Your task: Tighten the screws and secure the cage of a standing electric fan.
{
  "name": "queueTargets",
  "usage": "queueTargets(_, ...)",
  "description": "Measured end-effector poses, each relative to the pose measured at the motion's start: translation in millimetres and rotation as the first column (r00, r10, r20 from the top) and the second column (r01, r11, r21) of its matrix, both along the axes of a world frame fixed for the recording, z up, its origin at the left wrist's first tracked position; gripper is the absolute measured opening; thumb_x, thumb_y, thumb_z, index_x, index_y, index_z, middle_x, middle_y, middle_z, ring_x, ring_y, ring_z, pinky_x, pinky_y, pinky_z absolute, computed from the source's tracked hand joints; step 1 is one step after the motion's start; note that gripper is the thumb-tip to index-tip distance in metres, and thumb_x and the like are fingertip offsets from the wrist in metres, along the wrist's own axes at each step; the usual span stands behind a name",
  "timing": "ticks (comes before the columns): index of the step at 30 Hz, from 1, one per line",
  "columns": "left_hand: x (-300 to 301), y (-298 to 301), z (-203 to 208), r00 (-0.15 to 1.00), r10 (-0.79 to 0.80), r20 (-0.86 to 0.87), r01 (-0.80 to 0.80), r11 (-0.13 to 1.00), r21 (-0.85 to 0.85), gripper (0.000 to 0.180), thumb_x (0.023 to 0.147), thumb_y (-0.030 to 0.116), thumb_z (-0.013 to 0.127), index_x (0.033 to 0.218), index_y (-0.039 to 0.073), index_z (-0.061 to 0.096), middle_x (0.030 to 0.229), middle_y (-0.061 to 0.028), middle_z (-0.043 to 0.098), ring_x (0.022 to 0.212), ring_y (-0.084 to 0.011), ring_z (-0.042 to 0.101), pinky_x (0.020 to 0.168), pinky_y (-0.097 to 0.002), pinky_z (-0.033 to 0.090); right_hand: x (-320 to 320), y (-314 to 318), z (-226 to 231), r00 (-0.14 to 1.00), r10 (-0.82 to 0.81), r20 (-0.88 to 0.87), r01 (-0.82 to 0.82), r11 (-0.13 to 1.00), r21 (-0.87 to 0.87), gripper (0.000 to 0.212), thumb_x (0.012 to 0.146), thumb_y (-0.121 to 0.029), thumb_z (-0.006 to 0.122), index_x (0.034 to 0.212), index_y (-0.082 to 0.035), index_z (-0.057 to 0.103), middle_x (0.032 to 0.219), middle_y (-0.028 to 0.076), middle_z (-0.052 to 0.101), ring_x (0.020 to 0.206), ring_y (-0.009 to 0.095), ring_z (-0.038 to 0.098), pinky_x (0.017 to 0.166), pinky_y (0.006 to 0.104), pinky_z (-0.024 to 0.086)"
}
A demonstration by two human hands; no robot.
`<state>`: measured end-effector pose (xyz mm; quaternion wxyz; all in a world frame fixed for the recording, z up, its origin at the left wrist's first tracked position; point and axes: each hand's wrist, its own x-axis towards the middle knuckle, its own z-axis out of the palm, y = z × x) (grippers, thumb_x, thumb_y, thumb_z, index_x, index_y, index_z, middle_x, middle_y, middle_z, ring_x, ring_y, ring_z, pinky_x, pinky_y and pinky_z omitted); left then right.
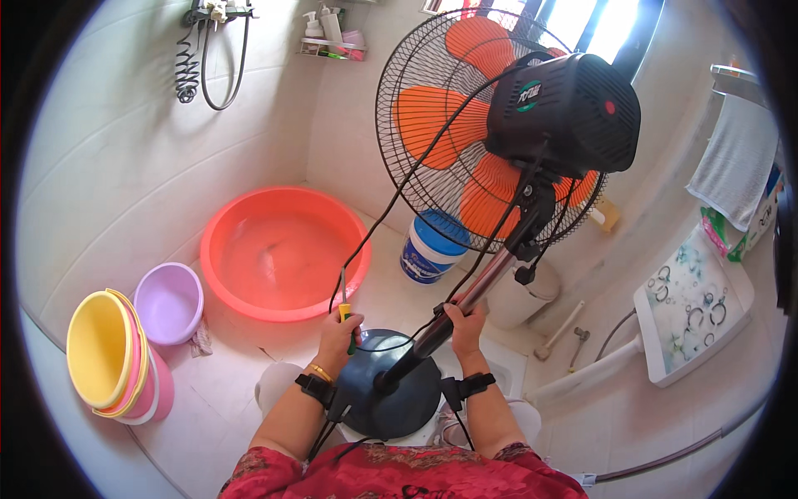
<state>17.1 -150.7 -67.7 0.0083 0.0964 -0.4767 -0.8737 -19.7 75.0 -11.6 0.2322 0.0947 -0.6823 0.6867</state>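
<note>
A pedestal fan [564,116] with orange blades and a black wire cage leans away from me to the upper right. Its round dark base [391,399] lies between my forearms. My right hand [465,320] is closed around the pole [490,274], just above its thicker black lower tube. In my left hand [337,337], left of the pole, is a screwdriver [345,312] with a yellow and green handle, its metal shaft pointing up. The fan's black cord [391,208] hangs from the motor housing past the screwdriver and loops over the base.
A large red basin [218,249] stands at the far left, beside a purple basin [170,299] and stacked yellow and pink buckets [100,358]. A blue-lidded bucket [428,254] sits behind the pole. At the right are a white toilet tank [694,299] and a hanging towel [736,158].
</note>
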Motion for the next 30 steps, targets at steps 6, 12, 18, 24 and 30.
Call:
queueTargets(6,2.4,2.4,1.5,0.999,-0.027,0.028,0.026,0.999,0.028,0.012,0.076,0.011,0.059,0.079,0.005,0.05,0.059,-0.0021,0.047,0.044,-0.0112,0.046,0.041,-0.023,0.038,10.2,-1.8,10.9,1.0,-0.004,0.03,0.002,0.998,0.066,0.017,0.072,-0.005,0.064,0.086,-0.003,0.054,0.073,0.003,0.056,0.064,0.01,0.053,0.057,0.0226,0.044)
queueTargets(12,1.6,-0.1,-1.2,0.998,-0.061,0.035,0.061,0.998,0.002,0.011,0.078,0.014,0.059,0.079,0.008,0.049,0.061,-0.0011,0.047,0.046,-0.0108,0.047,0.043,-0.0235,0.04,11.1,-5.9,11.5,0.999,-0.048,0.0,0.047,0.995,0.087,0.017,0.073,-0.006,0.064,0.086,-0.004,0.053,0.073,0.003,0.056,0.063,0.009,0.053,0.058,0.0225,0.044)
queueTargets(18,1.9,0.2,-3.5,0.997,-0.051,0.052,0.05,0.999,0.009,0.01,0.078,0.013,0.057,0.08,0.007,0.049,0.061,-0.002,0.047,0.046,-0.0118,0.047,0.043,-0.0239,0.04,14.7,-9.2,13.6,0.998,-0.064,0.021,0.062,0.996,0.069,0.017,0.073,-0.006,0.064,0.085,-0.004,0.053,0.075,0.002,0.054,0.066,0.009,0.051,0.061,0.0235,0.042)
queueTargets(24,-0.6,1.4,-7.8,1.0,0.007,0.025,-0.009,0.998,0.07,0.011,0.077,0.011,0.058,0.079,0.005,0.049,0.06,-0.0034,0.048,0.045,-0.0121,0.046,0.04,-0.0237,0.039,7.8,-3.8,1.1,0.998,-0.062,-0.001,0.062,0.997,0.046,0.017,0.075,-0.006,0.063,0.087,-0.005,0.052,0.074,0.001,0.054,0.064,0.008,0.051,0.058,0.0217,0.043)
queueTargets(30,-1.7,-1.6,-13.1,0.999,0.02,0.046,-0.022,0.999,0.044,0.01,0.079,0.012,0.056,0.081,0.006,0.049,0.062,-0.0035,0.049,0.05,-0.0135,0.049,0.044,-0.0253,0.041,6.0,-4.4,-2.6,1.0,-0.001,0.018,0.001,0.999,-0.053,0.017,0.075,-0.006,0.062,0.089,-0.005,0.052,0.075,0.002,0.054,0.065,0.009,0.052,0.058,0.0224,0.044)
